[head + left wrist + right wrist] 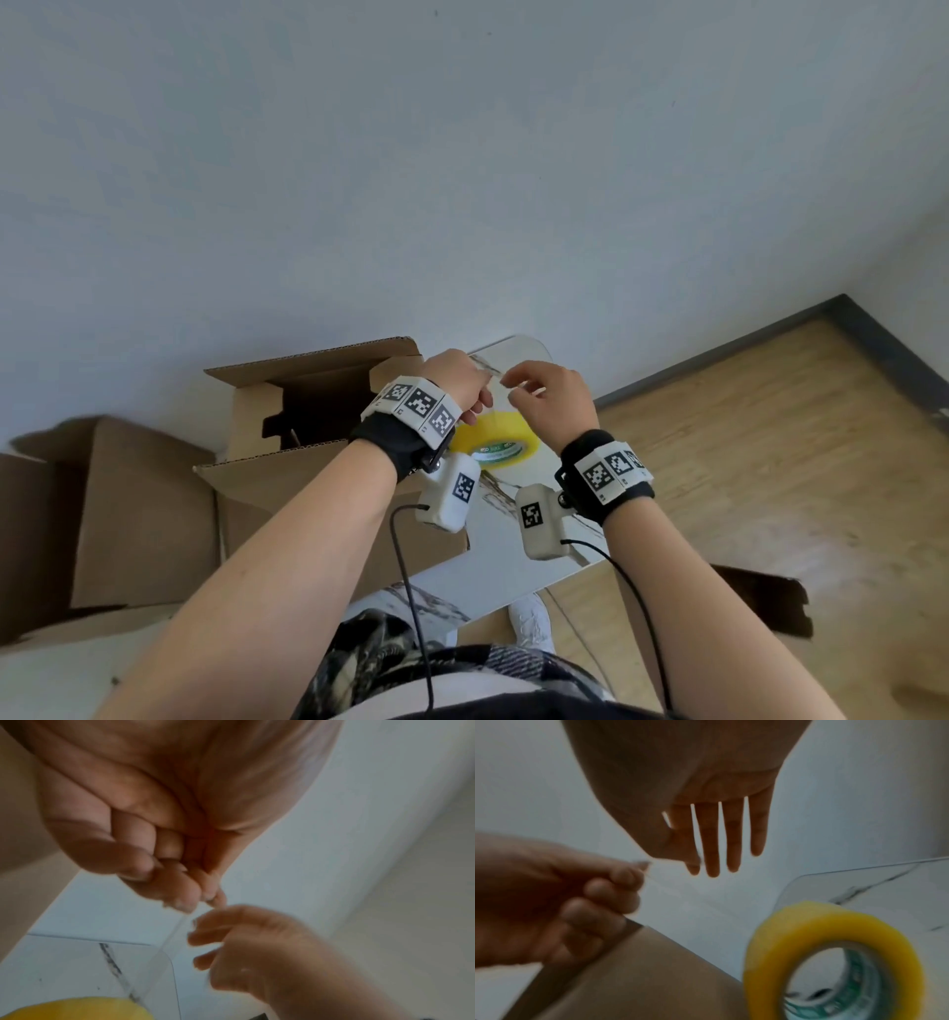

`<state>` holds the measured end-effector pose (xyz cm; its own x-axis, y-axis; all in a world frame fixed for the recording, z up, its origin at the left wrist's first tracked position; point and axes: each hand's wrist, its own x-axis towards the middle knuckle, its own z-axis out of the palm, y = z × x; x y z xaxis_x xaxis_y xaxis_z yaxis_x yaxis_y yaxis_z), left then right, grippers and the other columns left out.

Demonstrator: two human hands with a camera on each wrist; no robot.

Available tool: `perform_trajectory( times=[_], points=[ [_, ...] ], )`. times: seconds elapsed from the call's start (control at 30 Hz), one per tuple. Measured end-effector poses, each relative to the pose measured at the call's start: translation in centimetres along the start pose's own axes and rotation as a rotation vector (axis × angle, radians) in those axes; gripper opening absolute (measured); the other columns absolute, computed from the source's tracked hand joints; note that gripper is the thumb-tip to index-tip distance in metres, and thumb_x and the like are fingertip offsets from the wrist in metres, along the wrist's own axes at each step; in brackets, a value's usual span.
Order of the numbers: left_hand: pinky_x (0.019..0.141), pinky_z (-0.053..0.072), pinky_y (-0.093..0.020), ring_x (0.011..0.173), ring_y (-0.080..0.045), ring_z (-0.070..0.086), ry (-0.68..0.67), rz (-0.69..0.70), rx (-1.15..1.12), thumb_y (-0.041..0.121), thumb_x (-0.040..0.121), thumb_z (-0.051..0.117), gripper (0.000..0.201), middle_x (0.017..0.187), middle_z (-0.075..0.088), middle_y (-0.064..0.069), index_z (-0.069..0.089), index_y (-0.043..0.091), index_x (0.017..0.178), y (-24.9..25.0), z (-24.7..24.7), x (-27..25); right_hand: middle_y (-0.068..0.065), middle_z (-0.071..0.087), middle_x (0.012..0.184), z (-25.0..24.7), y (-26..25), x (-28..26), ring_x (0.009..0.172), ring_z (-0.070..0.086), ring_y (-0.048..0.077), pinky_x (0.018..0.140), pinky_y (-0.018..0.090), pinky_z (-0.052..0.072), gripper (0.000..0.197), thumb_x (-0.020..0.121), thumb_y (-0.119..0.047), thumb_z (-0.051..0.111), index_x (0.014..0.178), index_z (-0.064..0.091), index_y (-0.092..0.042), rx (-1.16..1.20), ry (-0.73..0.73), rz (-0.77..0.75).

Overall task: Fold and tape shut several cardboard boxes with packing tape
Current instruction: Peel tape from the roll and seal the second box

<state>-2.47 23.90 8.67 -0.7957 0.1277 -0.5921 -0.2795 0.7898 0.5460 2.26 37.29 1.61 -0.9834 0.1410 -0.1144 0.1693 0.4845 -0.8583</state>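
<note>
Above the yellow tape roll [495, 440], a thick ring with a green-printed core, the left hand [457, 381] curls its fingers and pinches a thin clear strip of tape [492, 371]. The right hand [549, 398] pinches the same strip with thumb and forefinger, its other fingers straight. Left of the roll stands an open corrugated cardboard box [308, 411]. The roll hangs over a glossy marbled table [493, 570].
</note>
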Motion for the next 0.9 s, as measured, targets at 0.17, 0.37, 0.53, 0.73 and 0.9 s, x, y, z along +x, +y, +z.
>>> perform_trajectory(
  times=[0.17, 0.37, 0.53, 0.73, 0.9],
  points=[
    [0.037, 0.034, -0.015, 0.045, -0.017, 0.051, -0.002, 0.029, -0.010, 0.026, 0.103, 0.044, 0.049, 0.042, 0.056, 0.005, 0.063, 0.010, 0.061, -0.2, -0.1, 0.2, 0.004, 0.051, 0.142, 3.3, 2.7, 1.3, 0.129, 0.048, 0.025, 0.102, 0.043, 0.045, 0.072, 0.079, -0.016, 0.067, 0.145, 0.041, -0.025, -0.372, -0.278, 0.152],
    [0.067, 0.048, -0.032, 0.055, -0.022, 0.056, 0.004, 0.043, 0.047, 0.016, 0.094, 0.044, 0.048, 0.056, 0.063, -0.001, 0.063, 0.016, 0.050, -0.2, -0.1, 0.1, 0.002, 0.066, 0.106, 6.7, 4.3, 1.6, 0.101, 0.061, 0.029, 0.087, 0.041, 0.047, 0.024, 0.090, -0.045, 0.056, 0.104, 0.052, -0.026, -0.559, -0.400, 0.189],
    [0.087, 0.054, -0.043, 0.082, -0.028, 0.066, 0.082, 0.148, 0.201, 0.022, 0.099, 0.039, 0.046, 0.078, 0.069, -0.006, 0.066, 0.017, 0.062, -0.2, -0.8, -0.5, 0.003, 0.068, 0.095, 6.2, 4.3, 0.9, 0.088, 0.065, 0.027, 0.065, 0.031, 0.047, 0.022, 0.088, -0.030, 0.061, 0.106, 0.059, -0.017, -0.318, -0.247, 0.195],
    [0.080, 0.058, -0.043, 0.077, -0.028, 0.070, 0.252, 0.150, 0.217, 0.041, 0.100, 0.036, 0.050, 0.076, 0.071, -0.006, 0.069, 0.010, 0.078, -1.5, -3.0, -0.4, 0.000, 0.067, 0.115, 2.6, 2.1, 0.2, 0.106, 0.063, 0.023, 0.081, 0.031, 0.051, 0.057, 0.081, -0.045, 0.070, 0.134, 0.054, -0.031, -0.270, -0.062, 0.204],
    [0.053, 0.049, -0.027, 0.052, -0.022, 0.060, 0.189, 0.149, -0.107, 0.017, 0.093, 0.039, 0.044, 0.060, 0.067, -0.012, 0.067, 0.000, 0.064, -1.2, -4.2, -1.0, 0.000, 0.067, 0.115, 1.3, -0.2, 0.1, 0.105, 0.062, 0.021, 0.080, 0.029, 0.049, 0.053, 0.083, -0.051, 0.065, 0.131, 0.057, -0.029, -0.405, -0.030, 0.148]
  ],
)
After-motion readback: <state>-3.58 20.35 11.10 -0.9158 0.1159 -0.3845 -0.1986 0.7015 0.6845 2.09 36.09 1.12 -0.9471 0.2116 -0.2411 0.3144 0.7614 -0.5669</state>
